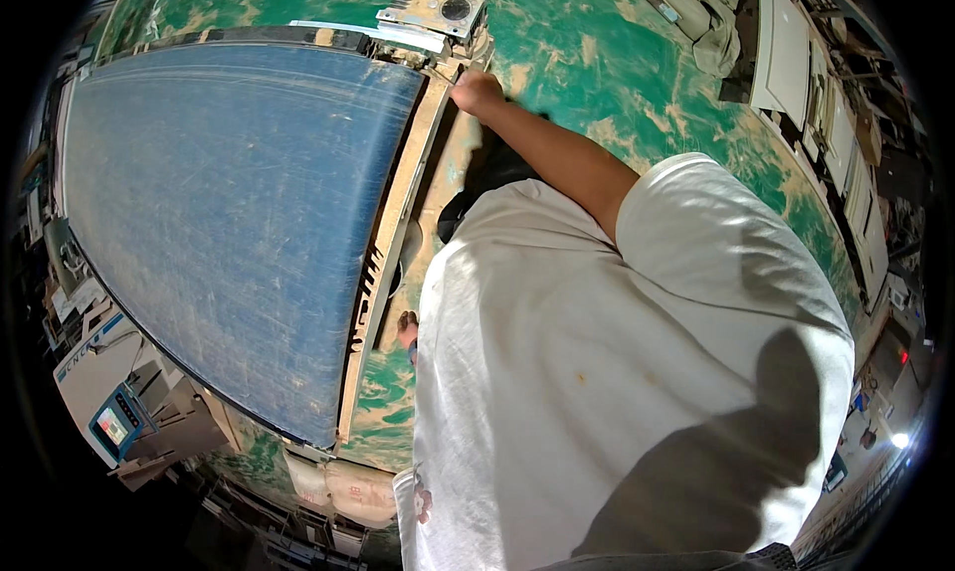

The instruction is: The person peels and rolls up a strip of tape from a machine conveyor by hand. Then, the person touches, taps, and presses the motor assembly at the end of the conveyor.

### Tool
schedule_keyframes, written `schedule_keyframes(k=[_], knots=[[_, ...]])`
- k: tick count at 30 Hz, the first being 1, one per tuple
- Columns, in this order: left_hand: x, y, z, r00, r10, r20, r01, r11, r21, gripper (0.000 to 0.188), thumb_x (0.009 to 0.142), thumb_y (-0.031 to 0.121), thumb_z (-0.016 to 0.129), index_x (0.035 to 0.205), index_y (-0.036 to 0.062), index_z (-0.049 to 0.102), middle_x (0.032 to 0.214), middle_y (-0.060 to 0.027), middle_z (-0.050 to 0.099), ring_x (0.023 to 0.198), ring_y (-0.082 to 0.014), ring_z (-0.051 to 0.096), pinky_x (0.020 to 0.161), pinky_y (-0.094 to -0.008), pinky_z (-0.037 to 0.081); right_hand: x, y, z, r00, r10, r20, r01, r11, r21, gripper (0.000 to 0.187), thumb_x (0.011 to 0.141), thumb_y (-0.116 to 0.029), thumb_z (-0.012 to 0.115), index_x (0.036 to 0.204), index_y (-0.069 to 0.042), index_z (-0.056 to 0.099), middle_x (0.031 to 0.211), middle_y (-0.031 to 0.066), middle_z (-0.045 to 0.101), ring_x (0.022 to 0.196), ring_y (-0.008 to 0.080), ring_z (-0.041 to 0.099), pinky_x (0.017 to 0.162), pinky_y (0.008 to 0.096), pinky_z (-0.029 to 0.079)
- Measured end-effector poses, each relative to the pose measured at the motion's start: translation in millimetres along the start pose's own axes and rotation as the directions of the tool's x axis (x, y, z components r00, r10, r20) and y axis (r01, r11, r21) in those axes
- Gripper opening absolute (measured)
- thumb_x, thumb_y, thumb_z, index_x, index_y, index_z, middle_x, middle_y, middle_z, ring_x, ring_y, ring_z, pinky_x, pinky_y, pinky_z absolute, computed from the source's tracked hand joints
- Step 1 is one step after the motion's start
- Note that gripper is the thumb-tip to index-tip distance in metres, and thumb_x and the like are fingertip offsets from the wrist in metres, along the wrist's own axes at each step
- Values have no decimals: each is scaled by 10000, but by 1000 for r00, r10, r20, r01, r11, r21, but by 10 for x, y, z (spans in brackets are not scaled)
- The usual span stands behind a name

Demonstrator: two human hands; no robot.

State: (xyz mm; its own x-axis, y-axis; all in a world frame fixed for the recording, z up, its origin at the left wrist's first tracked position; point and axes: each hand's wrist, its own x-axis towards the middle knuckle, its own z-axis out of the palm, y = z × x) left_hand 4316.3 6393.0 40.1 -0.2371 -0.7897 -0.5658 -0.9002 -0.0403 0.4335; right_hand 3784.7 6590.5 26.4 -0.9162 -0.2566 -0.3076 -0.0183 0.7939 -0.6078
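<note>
My right arm stretches toward the far end of a wide blue conveyor belt (239, 203). There my right hand (479, 94) is closed in a fist at the corner of the belt's frame (393, 263), around what looks like a thin rod-like tool (444, 77). Close by, a dusty motor or gearbox unit (433, 9) is mounted at the corner. My left hand (408, 327) shows only in part beside the frame's long side, its fingers curled; my white shirt hides the rest, and anything in it cannot be made out.
Dust streaks the green floor (567, 34). At the right lean several pale boards (786, 49), near a crumpled sheet of cloth or plastic (711, 19). A machine with a control screen (117, 427) stands lower left, and filled sacks (360, 493) lie beyond the belt's near end.
</note>
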Motion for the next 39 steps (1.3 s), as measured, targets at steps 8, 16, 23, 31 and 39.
schedule_keyframes(k=[8,16,23,31,39], knots=[[-156,-119,22,1000,0,-12,0,1000,-5,279,861,176,620,1100,32,615,1103,-163,629,1021,-278,578,909,-378,427,-265,-113,-137,999,-34,-23,38,973,228,262,707,-220,549,862,-23,624,927,173,640,908,366,599,765,447,484],[-154,-140,-77,1000,-8,-24,8,1000,-12,289,862,183,622,1114,41,615,1116,-164,628,1029,-279,577,916,-380,424,-60,-120,-24,1000,15,4,-15,992,123,219,747,-228,564,864,-57,634,908,158,653,896,344,614,784,417,482],[-116,-200,-237,999,-37,-40,36,999,-30,298,863,189,623,1126,49,615,1126,-165,626,1035,-280,577,921,-383,421,-73,-260,-89,997,-66,-49,69,996,59,202,767,-187,542,897,-69,641,902,198,644,889,380,611,799,446,483],[-136,-171,-36,996,-85,-40,83,996,-39,308,863,196,625,1139,59,615,1139,-166,624,1043,-280,577,928,-385,418,72,-329,75,996,-39,-79,43,997,59,192,832,-218,533,946,-100,631,863,198,646,830,385,623,743,471,495],[-163,-188,114,989,-140,-57,137,989,-61,317,864,202,627,1151,67,615,1150,-167,622,1050,-281,577,934,-388,416,-28,-327,16,990,118,72,-124,988,87,316,821,-284,558,1033,-63,635,1010,213,651,954,347,632,823,444,496]])
